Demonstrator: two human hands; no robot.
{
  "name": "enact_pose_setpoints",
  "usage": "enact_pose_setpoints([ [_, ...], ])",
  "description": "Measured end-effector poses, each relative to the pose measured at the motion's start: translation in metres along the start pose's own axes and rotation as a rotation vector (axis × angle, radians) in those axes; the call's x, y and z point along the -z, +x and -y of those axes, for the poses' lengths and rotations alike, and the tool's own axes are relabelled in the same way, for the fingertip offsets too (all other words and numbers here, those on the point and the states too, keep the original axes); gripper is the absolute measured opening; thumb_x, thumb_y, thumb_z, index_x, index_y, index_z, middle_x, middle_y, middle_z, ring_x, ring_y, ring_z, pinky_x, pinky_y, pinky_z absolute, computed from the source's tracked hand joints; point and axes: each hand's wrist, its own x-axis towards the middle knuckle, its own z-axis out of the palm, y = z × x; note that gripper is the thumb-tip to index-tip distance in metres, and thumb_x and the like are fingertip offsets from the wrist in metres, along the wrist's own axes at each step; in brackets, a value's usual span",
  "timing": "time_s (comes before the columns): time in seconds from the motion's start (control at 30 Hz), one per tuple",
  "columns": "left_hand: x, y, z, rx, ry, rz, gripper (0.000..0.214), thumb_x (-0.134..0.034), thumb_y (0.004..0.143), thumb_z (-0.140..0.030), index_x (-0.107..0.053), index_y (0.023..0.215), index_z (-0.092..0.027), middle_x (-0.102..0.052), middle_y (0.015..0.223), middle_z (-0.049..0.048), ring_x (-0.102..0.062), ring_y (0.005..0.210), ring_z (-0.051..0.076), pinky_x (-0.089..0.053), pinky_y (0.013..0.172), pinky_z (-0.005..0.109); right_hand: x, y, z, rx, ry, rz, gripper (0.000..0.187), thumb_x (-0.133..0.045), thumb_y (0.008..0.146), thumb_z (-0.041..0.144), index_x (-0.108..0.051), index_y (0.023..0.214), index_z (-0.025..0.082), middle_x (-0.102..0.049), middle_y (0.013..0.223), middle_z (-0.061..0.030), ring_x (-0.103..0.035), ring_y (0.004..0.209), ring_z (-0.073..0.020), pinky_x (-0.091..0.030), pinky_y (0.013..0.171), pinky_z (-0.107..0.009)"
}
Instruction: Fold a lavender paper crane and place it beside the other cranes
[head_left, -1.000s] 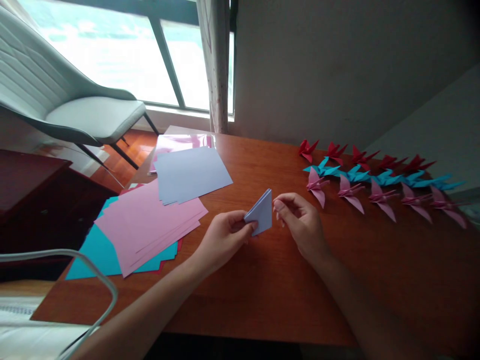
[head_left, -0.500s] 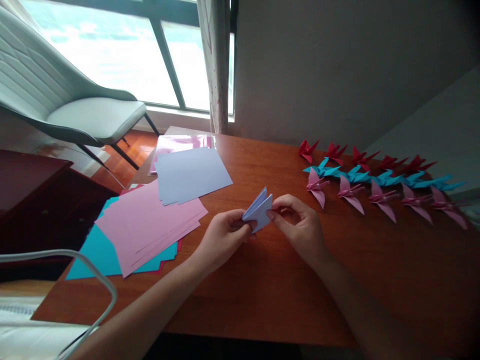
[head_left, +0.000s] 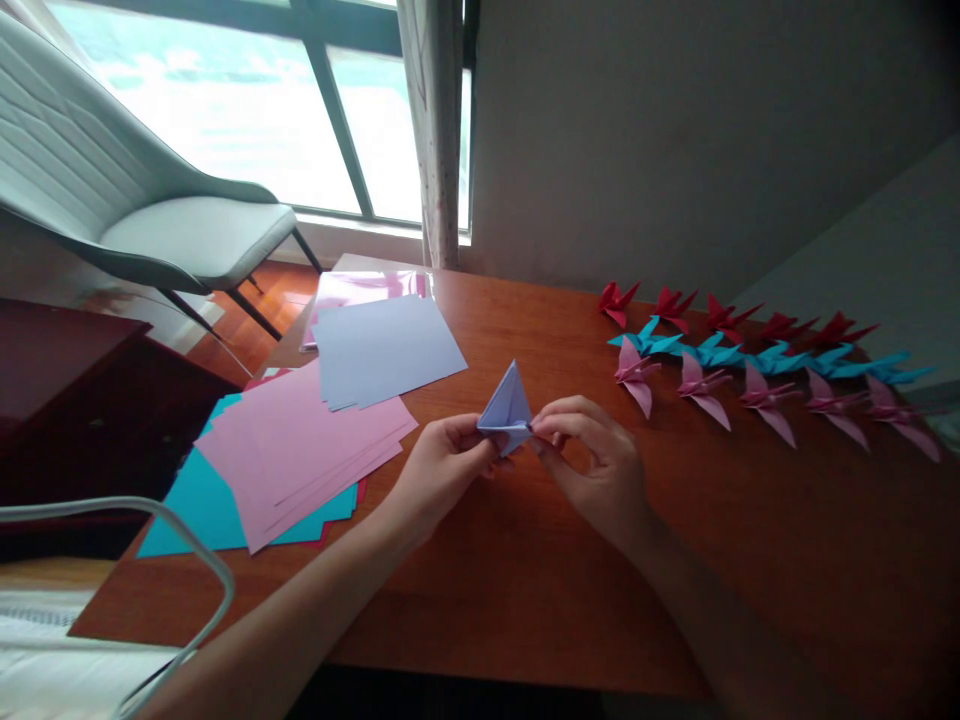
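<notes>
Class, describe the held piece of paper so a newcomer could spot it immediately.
Above the brown table, find the left hand and right hand. Both grip the folded paper. Unlike the flat lavender sheets, it is folded; unlike the paper birds, it is lavender.

Window (head_left: 202, 120): blown-out white, main light source
Wall (head_left: 637, 150): dim grey shadow
Worktop (head_left: 487, 600): paler near the window, darker rightward
Packet (head_left: 367, 284): shiny with glare
Right edge: soft, stretched, dark

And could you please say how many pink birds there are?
5 pink birds in one row, one at each end and three between, in front of the blue birds; none looks hidden.
</notes>
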Motion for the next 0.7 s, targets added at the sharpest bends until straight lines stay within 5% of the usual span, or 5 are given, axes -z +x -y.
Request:
enact_pose_setpoints([
  [0.47, 0.0003, 0.0021, 0.0029, -0.073, 0.13, -0.043, 0.014, -0.068, 0.081, -0.025, -0.074, 0.084, -0.013, -0.076, 0.079, 0.0059, -0.067, 0.066, 0.015, -0.048, 0.058, 0.022, 0.0, -0.0022, 0.0, 0.037, -0.22, -0.072, 0.03, -0.066, 0.087, 0.007, -0.069, 0.108, 0.028, -0.066, 0.102, -0.0063, -0.065, 0.094, -0.0205, -0.059, 0.073, -0.035],
  [0.7, -0.0003, 0.0021, 0.0037, -0.089, 0.106, -0.028, 0.013, -0.067, 0.08, -0.023, -0.075, 0.083, -0.014, -0.075, 0.076, 0.0047, -0.065, 0.065, 0.015, -0.047, 0.057, 0.022, 0.0001, -0.0025, 0.006, -0.002, -0.087, 0.016, 0.019, -0.067, 0.085, 0.009, -0.067, 0.092, 0.026, -0.067, 0.105, -0.0057, -0.066, 0.09, -0.0194, -0.057, 0.068, -0.033],
])
